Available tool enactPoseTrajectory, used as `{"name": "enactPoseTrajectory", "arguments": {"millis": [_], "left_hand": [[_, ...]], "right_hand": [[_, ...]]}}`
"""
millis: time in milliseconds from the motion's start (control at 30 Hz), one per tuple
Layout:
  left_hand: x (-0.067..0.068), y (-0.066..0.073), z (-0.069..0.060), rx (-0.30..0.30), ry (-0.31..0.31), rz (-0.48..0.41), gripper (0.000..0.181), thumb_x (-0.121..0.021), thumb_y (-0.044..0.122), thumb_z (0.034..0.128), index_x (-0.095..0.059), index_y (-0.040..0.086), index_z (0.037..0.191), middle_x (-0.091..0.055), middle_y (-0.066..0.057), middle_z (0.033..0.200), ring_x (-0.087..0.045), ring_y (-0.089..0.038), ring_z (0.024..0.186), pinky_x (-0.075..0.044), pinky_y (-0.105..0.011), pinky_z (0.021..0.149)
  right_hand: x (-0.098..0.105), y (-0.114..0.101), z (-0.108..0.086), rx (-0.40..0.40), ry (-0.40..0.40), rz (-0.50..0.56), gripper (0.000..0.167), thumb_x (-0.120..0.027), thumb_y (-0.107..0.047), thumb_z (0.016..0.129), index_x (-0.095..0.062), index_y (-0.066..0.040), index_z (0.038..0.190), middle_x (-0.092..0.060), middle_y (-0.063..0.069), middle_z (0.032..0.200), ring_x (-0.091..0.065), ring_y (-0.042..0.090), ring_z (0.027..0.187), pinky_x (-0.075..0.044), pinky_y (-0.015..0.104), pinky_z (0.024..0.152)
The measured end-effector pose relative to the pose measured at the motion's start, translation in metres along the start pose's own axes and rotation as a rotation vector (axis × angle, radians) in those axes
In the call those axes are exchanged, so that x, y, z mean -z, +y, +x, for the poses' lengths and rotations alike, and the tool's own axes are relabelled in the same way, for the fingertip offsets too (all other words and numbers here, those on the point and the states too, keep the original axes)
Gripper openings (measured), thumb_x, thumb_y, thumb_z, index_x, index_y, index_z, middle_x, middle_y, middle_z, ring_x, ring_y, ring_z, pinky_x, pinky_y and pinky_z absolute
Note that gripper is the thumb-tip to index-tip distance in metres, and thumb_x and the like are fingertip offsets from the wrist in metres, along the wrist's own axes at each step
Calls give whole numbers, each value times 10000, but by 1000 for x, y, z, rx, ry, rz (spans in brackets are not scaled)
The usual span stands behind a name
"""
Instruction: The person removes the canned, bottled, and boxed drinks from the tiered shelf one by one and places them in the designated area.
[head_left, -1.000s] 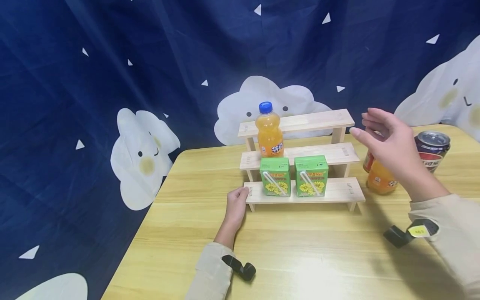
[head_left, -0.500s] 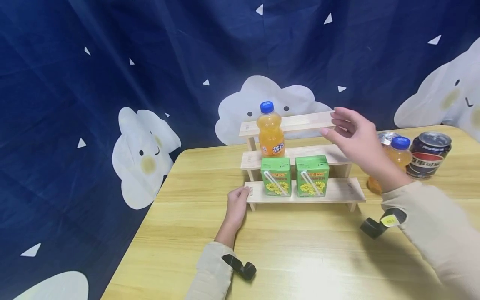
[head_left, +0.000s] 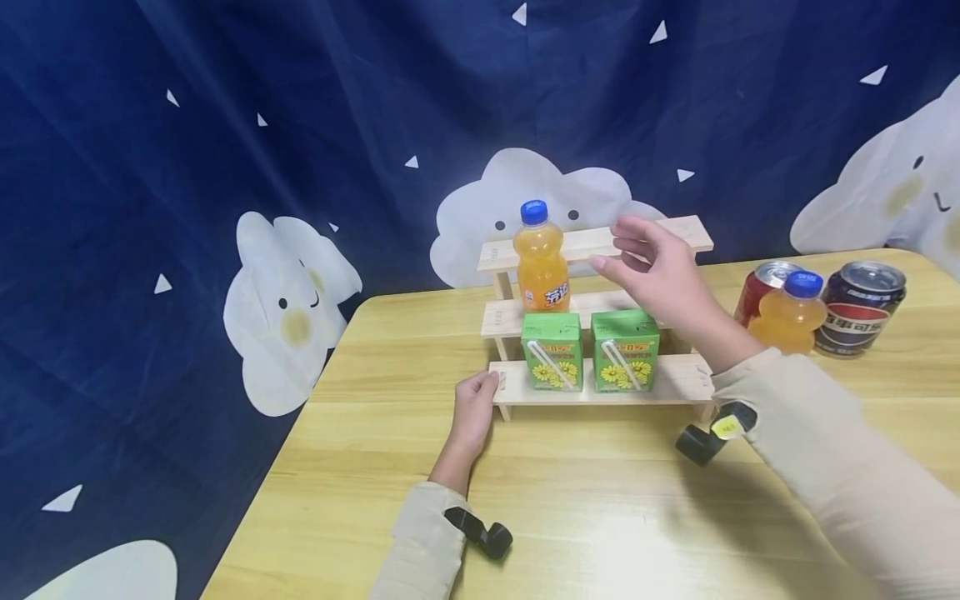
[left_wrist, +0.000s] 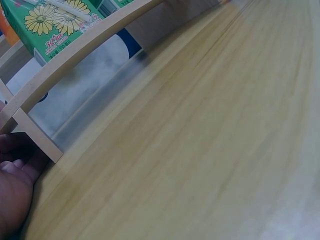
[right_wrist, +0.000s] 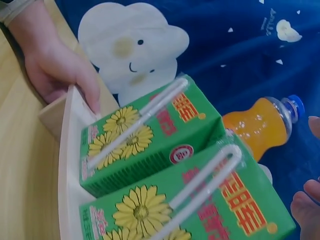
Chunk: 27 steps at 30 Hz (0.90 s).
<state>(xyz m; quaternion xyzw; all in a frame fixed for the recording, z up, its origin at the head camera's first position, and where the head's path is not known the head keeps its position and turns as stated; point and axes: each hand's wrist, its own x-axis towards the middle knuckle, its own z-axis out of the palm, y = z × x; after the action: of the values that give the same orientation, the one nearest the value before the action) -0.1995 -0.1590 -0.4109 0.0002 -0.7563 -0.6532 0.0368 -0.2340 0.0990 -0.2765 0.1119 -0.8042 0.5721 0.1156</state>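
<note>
My left hand [head_left: 474, 408] grips the left end of the lowest board of a three-tier wooden shelf [head_left: 678, 383], thumb on top and fingers beneath. On that board stand two green drink cartons [head_left: 552, 354] with straws, side by side; the right-hand carton [right_wrist: 200, 200] is large in the right wrist view. An orange soda bottle [head_left: 542, 267] with a blue cap is upright on the middle tier, at the left. My right hand [head_left: 660, 275] hovers in front of the top board, right of the bottle and apart from it, fingers loosely bent around nothing.
Right of the shelf, a red can [head_left: 757, 287], a second orange soda bottle [head_left: 789, 321] and a dark can [head_left: 860, 308] are grouped on the wooden table [head_left: 570, 500]. A blue curtain [head_left: 337, 100] with cloud prints hangs behind.
My right hand has moved left from over the drinks on the right to the shelf, uncovering the second bottle and the red can. My left hand stays on the lowest board.
</note>
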Motion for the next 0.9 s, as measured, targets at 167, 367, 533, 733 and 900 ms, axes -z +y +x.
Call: {"name": "enactPoseTrajectory", "arguments": {"millis": [167,367,533,733,900], "left_hand": [[0,0,0,-6,-4,9,350,-442,104,965,-463,90,616,-562,8,739,-500,-109,767,-447,-254,757],[0,0,0,-13,1,15,364,-441,101,965,-450,83,602,-553,16,709,-489,-110,738,-437,-254,734],[0,1,0,-9,2,7,364,-447,99,963,-444,84,599,-566,13,722,-502,-107,754,-448,-252,747],[-1,1,0,-6,-5,7,371,-448,97,962,-422,85,592,-499,9,664,-470,-111,727,-437,-257,749],[0,2,0,6,5,18,351,-451,105,961,-460,62,612,-570,-19,733,-507,-110,775,-452,-260,789]], "right_hand": [[-8,-1,3,18,-25,16,695,-695,-314,847,-376,-82,1419,-462,136,1402,-446,228,1291,-376,361,1052],[-19,-2,7,25,-55,9,692,-692,-307,849,-372,-83,1420,-457,144,1407,-436,242,1303,-365,373,1061],[-27,-1,13,12,-55,14,696,-695,-285,846,-368,-57,1416,-456,156,1404,-434,251,1303,-364,357,1065],[-34,0,19,12,-59,15,701,-691,-276,851,-355,-49,1423,-444,170,1410,-428,271,1305,-363,367,1066],[-42,0,24,12,-81,2,715,-694,-290,850,-346,-62,1431,-441,160,1417,-440,270,1296,-372,369,1058]]}}
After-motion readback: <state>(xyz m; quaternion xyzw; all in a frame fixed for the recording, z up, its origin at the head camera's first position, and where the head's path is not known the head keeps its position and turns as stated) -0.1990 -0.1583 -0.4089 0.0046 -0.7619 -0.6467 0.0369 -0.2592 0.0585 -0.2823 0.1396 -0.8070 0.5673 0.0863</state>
